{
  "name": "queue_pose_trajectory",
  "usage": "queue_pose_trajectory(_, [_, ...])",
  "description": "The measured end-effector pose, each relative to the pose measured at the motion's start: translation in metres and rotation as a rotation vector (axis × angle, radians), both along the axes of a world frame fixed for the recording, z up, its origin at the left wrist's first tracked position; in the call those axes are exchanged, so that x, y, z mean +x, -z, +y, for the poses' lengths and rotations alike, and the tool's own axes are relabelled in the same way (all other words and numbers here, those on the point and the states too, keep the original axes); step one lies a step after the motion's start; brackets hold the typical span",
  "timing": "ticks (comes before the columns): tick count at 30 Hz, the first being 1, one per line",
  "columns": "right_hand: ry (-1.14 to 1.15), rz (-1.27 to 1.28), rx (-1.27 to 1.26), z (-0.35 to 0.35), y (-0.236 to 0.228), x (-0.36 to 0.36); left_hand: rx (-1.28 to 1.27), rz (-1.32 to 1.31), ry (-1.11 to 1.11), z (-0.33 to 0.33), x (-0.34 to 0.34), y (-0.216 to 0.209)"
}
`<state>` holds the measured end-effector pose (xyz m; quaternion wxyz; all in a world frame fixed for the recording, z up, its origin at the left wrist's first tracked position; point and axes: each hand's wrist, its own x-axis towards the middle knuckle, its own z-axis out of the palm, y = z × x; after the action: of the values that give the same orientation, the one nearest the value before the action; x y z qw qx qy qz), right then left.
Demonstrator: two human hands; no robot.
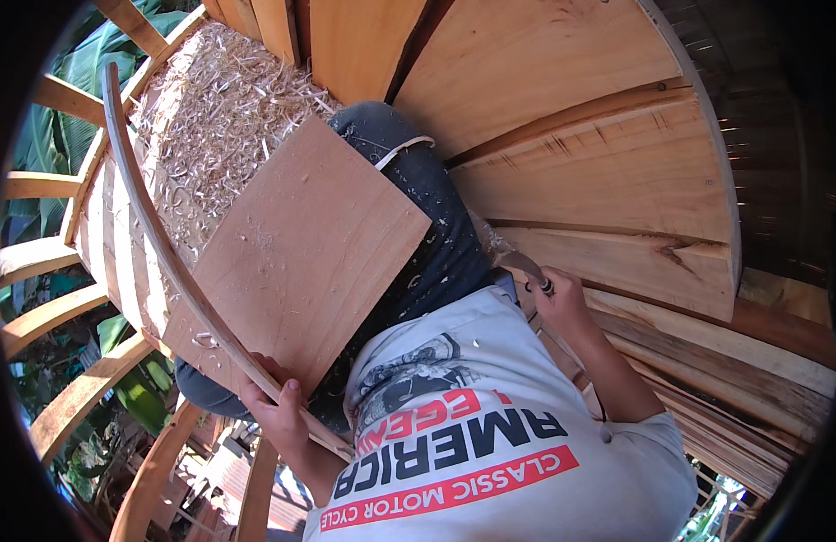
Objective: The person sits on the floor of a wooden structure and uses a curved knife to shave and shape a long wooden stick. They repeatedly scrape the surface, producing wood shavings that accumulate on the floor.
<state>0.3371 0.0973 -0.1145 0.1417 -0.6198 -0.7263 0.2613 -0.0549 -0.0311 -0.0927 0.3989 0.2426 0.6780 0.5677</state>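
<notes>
A long, thin strip of wood (156,230) runs from the upper left down to my lap, bowed along its length. My left hand (278,406) is closed around it near its lower end, thumb on top. Across my thighs lies a flat rectangular wooden board (314,244), with a few curled shavings on it; the strip passes over its left edge. Off to the right, by my hip, my right hand (562,298) grips a knife (524,263) with a short curved blade, its handle mostly hidden in the fist. The blade is apart from the strip.
Wood shavings (228,117) cover the slatted floor beyond the board. Large wooden panels (589,163) rise at the right, beside stacked planks (707,361). A railing of curved slats (84,388) borders the left, with green leaves (143,397) behind it. A pale shaving (404,149) lies across my knee.
</notes>
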Motion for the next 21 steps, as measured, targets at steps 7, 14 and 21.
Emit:
queue_pose_trajectory(7, [0.198, -0.238, -0.435, -0.027, 0.087, 0.030, -0.043, -0.047, -0.004, 0.003, -0.003, -0.005])
queue_pose_trajectory(14, [0.355, -0.088, -0.578, -0.050, 0.128, 0.077, -0.054, -0.052, -0.058, -0.008, -0.009, 0.005])
queue_pose_trajectory(21, [0.700, 0.138, -0.724, -0.110, 0.154, 0.109, -0.146, 0.026, 0.012, 0.002, -0.008, 0.001])
